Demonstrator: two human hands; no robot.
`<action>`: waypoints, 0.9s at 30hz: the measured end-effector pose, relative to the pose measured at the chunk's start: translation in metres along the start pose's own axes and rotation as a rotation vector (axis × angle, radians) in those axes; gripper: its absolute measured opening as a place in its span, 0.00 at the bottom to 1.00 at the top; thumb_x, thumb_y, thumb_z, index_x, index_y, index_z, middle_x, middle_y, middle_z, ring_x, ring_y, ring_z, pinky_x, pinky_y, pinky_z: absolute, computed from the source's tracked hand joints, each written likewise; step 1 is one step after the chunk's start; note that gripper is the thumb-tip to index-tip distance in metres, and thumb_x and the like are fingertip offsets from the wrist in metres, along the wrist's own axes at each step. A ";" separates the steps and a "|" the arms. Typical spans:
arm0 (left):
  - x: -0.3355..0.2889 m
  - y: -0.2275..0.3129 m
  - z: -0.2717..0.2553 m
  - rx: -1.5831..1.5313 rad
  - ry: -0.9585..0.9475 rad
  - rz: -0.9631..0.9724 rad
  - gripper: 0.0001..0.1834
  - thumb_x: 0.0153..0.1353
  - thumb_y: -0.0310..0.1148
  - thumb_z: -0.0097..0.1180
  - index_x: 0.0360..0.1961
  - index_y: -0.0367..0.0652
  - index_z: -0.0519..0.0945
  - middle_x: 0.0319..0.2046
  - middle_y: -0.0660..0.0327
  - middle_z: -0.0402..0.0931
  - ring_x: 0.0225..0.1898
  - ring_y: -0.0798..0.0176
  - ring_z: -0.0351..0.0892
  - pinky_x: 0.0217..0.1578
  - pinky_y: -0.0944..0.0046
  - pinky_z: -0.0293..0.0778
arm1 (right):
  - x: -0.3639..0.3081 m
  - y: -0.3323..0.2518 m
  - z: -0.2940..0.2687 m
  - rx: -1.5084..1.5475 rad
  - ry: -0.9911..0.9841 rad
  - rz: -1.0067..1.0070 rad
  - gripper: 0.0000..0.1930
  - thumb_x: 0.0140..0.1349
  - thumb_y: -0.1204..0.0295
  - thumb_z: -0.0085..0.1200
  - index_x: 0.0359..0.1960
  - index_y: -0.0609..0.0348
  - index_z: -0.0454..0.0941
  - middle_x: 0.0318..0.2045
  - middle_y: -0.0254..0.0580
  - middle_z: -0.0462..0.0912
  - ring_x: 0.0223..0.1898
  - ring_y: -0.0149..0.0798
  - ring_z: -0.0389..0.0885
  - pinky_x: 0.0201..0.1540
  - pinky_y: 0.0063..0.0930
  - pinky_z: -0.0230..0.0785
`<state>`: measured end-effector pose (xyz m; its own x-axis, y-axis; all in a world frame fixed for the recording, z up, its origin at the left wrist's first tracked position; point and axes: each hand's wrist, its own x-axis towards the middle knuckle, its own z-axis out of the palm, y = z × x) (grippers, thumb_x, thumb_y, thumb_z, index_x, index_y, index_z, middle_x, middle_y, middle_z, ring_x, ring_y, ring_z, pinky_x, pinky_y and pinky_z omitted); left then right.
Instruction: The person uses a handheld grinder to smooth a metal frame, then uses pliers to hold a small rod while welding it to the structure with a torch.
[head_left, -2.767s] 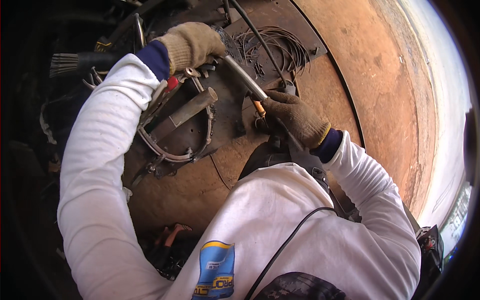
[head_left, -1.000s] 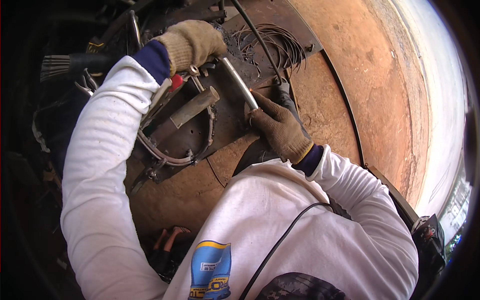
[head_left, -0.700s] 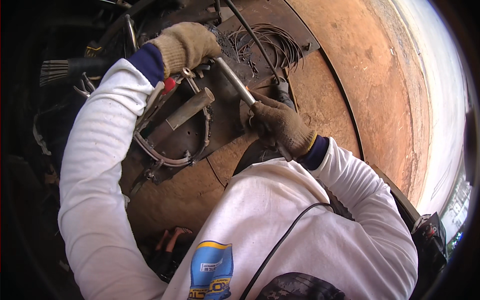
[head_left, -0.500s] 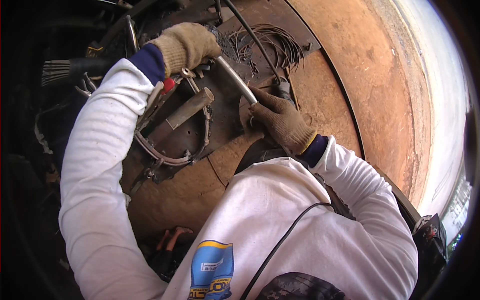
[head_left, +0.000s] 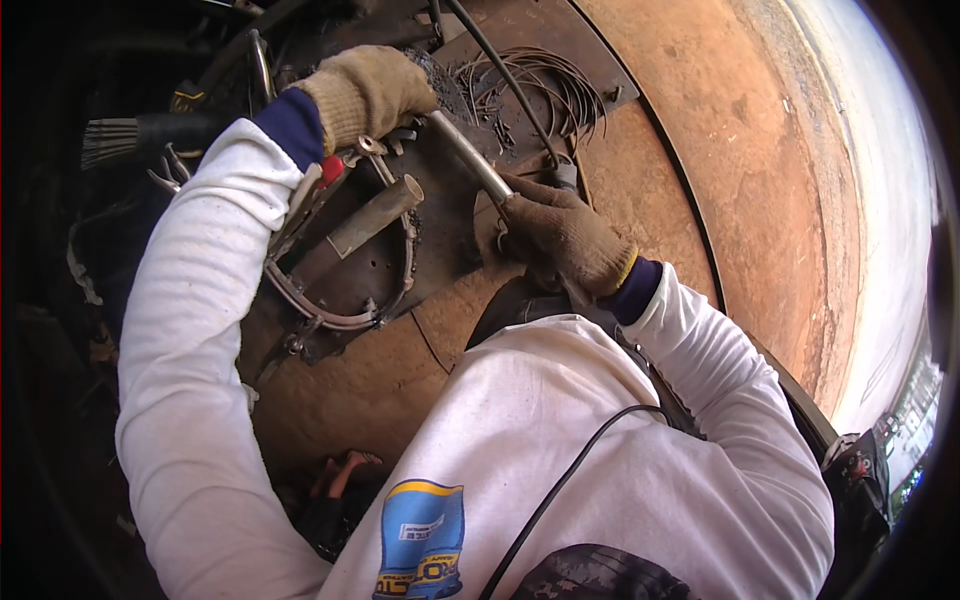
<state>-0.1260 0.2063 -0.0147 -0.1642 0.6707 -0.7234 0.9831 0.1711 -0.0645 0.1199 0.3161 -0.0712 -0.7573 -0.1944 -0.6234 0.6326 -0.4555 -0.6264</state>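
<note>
A shiny metal tube (head_left: pixel 470 155) slants between my two gloved hands above a dark metal worktable (head_left: pixel 375 268). My left hand (head_left: pixel 375 92), in a tan knit glove, is closed round the tube's upper end, its fingertips partly hidden. Lower right, my right hand (head_left: pixel 565 235), in a brown knit glove, grips the other end with the fingers along it. Beside my left wrist lies a tool with a red part (head_left: pixel 331 170). A larger, dull pipe piece (head_left: pixel 380 215) rests within a curved metal frame (head_left: pixel 410 262) on the table.
Coiled wire (head_left: pixel 545 85) lies at the table's far right, with a dark rod (head_left: pixel 505 70) crossing near it. A wire brush (head_left: pixel 115 143) and pliers (head_left: pixel 172 170) are at the left. Brown ground (head_left: pixel 740 130) stretches to the right. A person's foot (head_left: pixel 358 460) shows below the table.
My right hand has shifted slightly down and right, its fingers now farther round the tube's lower end. My left hand and the tube have moved only slightly.
</note>
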 end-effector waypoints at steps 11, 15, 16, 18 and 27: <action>0.002 -0.001 0.004 -0.057 0.080 -0.003 0.09 0.55 0.32 0.64 0.38 0.47 0.84 0.35 0.59 0.85 0.40 0.53 0.86 0.41 0.55 0.82 | 0.002 0.008 0.001 -0.022 0.053 -0.062 0.26 0.73 0.66 0.48 0.70 0.59 0.64 0.24 0.31 0.76 0.17 0.24 0.71 0.17 0.18 0.62; 0.002 -0.006 0.018 0.022 0.214 0.050 0.09 0.55 0.29 0.64 0.39 0.48 0.84 0.33 0.60 0.86 0.35 0.58 0.87 0.36 0.59 0.83 | -0.003 0.003 0.011 -0.054 0.089 -0.028 0.26 0.73 0.65 0.49 0.70 0.55 0.65 0.22 0.28 0.73 0.18 0.23 0.70 0.19 0.19 0.62; 0.003 -0.008 0.020 -0.018 0.197 0.055 0.09 0.55 0.28 0.64 0.39 0.48 0.84 0.32 0.61 0.85 0.35 0.58 0.87 0.36 0.60 0.83 | -0.003 0.005 0.014 -0.076 0.110 -0.025 0.26 0.72 0.65 0.50 0.70 0.54 0.65 0.21 0.27 0.72 0.17 0.22 0.68 0.19 0.19 0.62; 0.001 -0.008 0.017 -0.099 0.163 0.068 0.10 0.55 0.28 0.63 0.39 0.49 0.84 0.32 0.62 0.85 0.35 0.60 0.87 0.35 0.61 0.83 | 0.007 0.022 0.016 -0.082 0.144 -0.100 0.26 0.72 0.64 0.51 0.70 0.53 0.66 0.22 0.29 0.74 0.18 0.23 0.70 0.20 0.20 0.64; -0.001 -0.007 0.016 -0.076 0.192 0.100 0.12 0.53 0.26 0.61 0.40 0.50 0.84 0.29 0.64 0.84 0.32 0.59 0.87 0.35 0.60 0.83 | 0.011 0.042 0.033 -0.044 0.254 -0.149 0.26 0.69 0.67 0.56 0.66 0.61 0.67 0.36 0.33 0.79 0.27 0.25 0.76 0.26 0.20 0.71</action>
<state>-0.1314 0.1924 -0.0245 -0.0856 0.8111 -0.5786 0.9876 0.1459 0.0583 0.1329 0.2665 -0.0893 -0.7809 0.0982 -0.6169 0.5282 -0.4234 -0.7360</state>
